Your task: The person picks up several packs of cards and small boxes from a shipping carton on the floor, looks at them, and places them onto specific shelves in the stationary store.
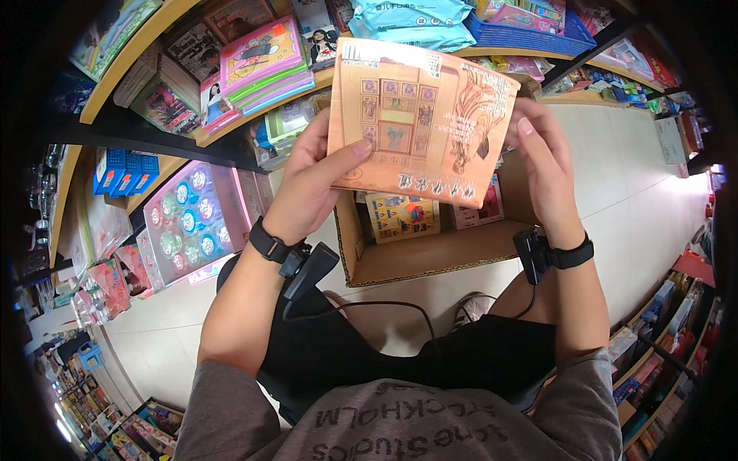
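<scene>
My left hand [311, 167] grips the left edge of a flat, orange-printed package [398, 127], thumb on its face. The package shows a sliding block puzzle and bears upside-down writing and a barcode sticker. At its right edge is my right hand [545, 150], thumb clear of the package and fingertips partly hidden; I cannot tell whether they touch it. Beneath the package, an open cardboard box [432, 253] rests on the floor between my feet and the shelves. Inside it lie a yellow picture package [403, 218] and a pink package [479, 207], partly covered from view.
Shelves curve around ahead, holding stacked colourful notebooks [262, 57], blue wipe packs [412, 23] and a blue basket [530, 34]. At left stands a pink tray [190, 222] of round clear-lidded items. Cables [369, 303] hang from my wrist devices. More shelving [663, 346] stands lower right.
</scene>
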Demonstrator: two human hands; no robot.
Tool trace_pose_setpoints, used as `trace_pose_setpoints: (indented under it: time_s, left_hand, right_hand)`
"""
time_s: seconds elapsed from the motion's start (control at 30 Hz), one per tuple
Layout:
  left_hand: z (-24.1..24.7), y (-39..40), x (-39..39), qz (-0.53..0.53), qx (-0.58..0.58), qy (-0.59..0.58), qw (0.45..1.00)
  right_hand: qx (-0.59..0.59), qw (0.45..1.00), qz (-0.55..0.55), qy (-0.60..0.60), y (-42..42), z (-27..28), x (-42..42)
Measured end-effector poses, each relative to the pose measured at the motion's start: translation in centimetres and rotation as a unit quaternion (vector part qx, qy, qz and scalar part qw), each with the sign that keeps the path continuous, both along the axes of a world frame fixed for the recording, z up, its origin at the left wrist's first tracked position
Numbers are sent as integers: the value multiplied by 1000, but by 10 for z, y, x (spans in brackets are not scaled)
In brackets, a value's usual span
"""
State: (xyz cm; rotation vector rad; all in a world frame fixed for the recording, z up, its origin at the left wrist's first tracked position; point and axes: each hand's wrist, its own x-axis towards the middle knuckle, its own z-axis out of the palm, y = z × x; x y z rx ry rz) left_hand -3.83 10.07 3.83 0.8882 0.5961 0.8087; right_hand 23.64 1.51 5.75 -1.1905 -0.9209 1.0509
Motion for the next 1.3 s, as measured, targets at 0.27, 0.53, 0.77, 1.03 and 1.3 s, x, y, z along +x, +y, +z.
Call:
trace_pose_setpoints:
  time_s: [0.27, 0.53, 0.77, 1.03, 1.3]
  left_hand:
    - [2, 14, -8, 214, 611, 275, 710]
    - [5, 11, -13, 269, 633, 235, 687]
    - [12, 9, -12, 35, 187, 105, 976]
    - [7, 4, 3, 33, 158, 71, 984]
    - [0, 11, 9, 114, 190, 127, 967]
  right_hand:
    - [318, 825, -35, -467, -1, -2, -1]
    - [368, 806, -47, -461, -2, -7, -11]
    - [113, 983, 11, -141, -6, 2, -16]
    - [33, 999, 7, 35, -3, 4, -18]
    - [60, 976, -104, -183, 10, -8, -13]
